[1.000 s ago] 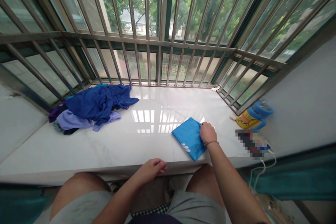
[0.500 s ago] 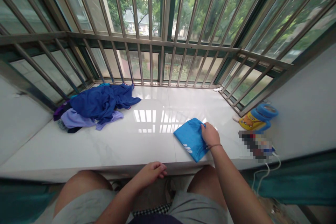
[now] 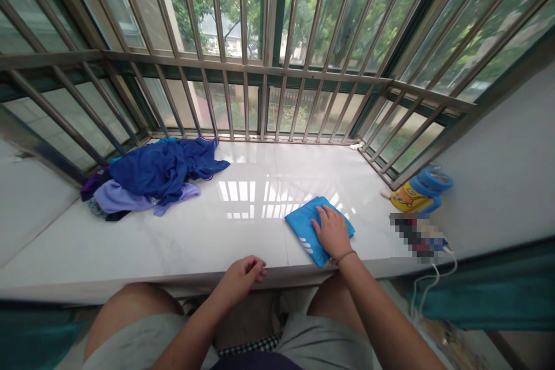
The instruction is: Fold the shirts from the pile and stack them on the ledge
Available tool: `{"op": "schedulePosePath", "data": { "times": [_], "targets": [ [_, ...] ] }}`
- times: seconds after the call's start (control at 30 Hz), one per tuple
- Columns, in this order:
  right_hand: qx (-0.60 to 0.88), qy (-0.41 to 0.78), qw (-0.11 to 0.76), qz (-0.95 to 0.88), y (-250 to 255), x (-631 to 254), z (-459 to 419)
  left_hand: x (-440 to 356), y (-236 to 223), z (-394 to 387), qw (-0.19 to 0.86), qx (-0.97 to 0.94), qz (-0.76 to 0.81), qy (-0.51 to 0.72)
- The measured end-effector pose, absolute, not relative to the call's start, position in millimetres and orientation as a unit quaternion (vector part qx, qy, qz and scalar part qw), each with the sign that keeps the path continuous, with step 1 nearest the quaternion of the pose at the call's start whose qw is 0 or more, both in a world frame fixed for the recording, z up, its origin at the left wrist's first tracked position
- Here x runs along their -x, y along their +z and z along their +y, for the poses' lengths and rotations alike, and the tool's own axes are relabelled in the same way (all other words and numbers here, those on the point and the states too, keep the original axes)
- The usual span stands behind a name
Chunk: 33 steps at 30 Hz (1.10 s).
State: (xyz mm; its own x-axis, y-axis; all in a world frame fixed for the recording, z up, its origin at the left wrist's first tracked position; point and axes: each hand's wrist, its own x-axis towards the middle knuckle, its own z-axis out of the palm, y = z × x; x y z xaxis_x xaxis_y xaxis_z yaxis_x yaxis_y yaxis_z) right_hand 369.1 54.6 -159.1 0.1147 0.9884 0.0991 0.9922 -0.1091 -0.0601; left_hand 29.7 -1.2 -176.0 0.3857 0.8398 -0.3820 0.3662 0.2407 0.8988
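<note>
"Window bars [image 3: 264,70] are standing behind the white ledge [image 3: 208,243] in my head view."

"What are your hands doing?"

"My right hand [image 3: 333,232] is resting spread on the folded blue cloth [image 3: 301,223], near the ledge's front edge, not gripping it. My left hand [image 3: 243,275] is curling loosely beside that edge, grasping nothing."

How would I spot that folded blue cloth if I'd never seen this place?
Find the white ledge below the barred window. Right of its middle, the person's right hand rests on the folded blue cloth. Its flat folds and white marks set it apart from the crumpled clothes pile at the left.
</note>
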Motion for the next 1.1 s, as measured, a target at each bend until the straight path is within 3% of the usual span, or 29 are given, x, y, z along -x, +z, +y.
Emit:
{"op": "schedulePosePath", "data": {
  "times": [0.27,0.4,0.6,0.93,1.1],
  "targets": [
    [0.739,0.072,0.006,-0.669,-169,-342,54,-1,-179,22,0.336,-0.723,0.53,0.289],
    [0.682,0.101,-0.011,-0.724,-173,-325,39,22,-214,34,0.19,-0.773,0.563,0.221],
    [0.707,0.052,-0.018,-0.705,-186,-339,55,31,-238,33,0.004,-0.826,0.547,0.139],
    [0.785,0.071,0.057,-0.613,-148,-469,138,27,-228,31,0.009,-0.824,0.548,0.14],
    [0.749,0.015,0.116,-0.652,-165,-442,122,30,-231,34,0.068,-0.816,0.546,0.178]
  ]
}}
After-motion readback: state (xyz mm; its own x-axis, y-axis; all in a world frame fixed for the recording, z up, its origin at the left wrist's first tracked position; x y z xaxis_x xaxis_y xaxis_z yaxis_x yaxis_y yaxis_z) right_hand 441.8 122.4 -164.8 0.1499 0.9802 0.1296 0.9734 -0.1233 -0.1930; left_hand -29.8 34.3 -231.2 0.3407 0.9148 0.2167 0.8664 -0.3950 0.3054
